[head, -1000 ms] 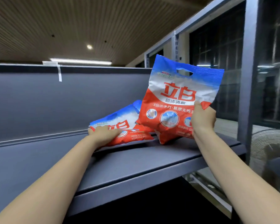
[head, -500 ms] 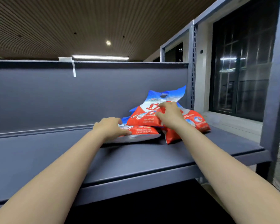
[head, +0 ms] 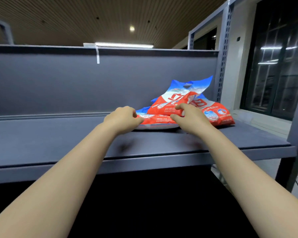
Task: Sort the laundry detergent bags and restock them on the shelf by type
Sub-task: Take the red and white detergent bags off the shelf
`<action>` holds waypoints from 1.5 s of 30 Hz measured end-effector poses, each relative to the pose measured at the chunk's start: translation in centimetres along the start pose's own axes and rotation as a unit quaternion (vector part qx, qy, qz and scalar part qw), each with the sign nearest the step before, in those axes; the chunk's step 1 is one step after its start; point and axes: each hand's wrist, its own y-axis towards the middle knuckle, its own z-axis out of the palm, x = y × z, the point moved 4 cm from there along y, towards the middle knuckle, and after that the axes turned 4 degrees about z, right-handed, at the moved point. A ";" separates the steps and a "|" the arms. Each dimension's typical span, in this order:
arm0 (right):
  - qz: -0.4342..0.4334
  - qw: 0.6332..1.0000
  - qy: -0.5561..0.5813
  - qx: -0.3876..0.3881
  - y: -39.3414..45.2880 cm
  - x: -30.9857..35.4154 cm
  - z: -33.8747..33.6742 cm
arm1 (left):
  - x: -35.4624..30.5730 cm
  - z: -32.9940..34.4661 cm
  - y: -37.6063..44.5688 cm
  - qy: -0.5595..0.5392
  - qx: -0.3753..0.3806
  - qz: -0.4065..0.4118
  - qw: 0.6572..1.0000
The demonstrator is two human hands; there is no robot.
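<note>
A grey metal shelf (head: 62,141) with a flat matte deck and a perforated upright (head: 222,66) carries two glossy red, white and blue detergent bags (head: 193,107), overlapped at its right end. The left hand (head: 122,118) and right hand (head: 189,117), fingers loosely curled, touch the bags' near edges; whether they grip cannot be told.

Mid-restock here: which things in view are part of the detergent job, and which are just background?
Job: red-and-blue detergent bags piled on the grey shelf; left hand and right hand at the pile.

Background: white tape strip, ceiling light, dark windows.
</note>
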 end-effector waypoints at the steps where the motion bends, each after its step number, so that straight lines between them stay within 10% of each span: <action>1: -0.007 1.000 0.002 0.004 -0.8 0.4 -0.1 | 0.2 -0.5 -0.7 -0.003 -0.010 -0.001 1.000; 27: -0.131 0.972 0.079 0.176 -25.7 27.2 12.3 | 27.6 -12.3 -30.1 0.049 -0.024 -0.102 0.993; 45: -0.232 0.899 0.061 0.367 -38.3 50.4 31.1 | 56.2 -17.3 -50.1 0.071 0.038 -0.358 0.930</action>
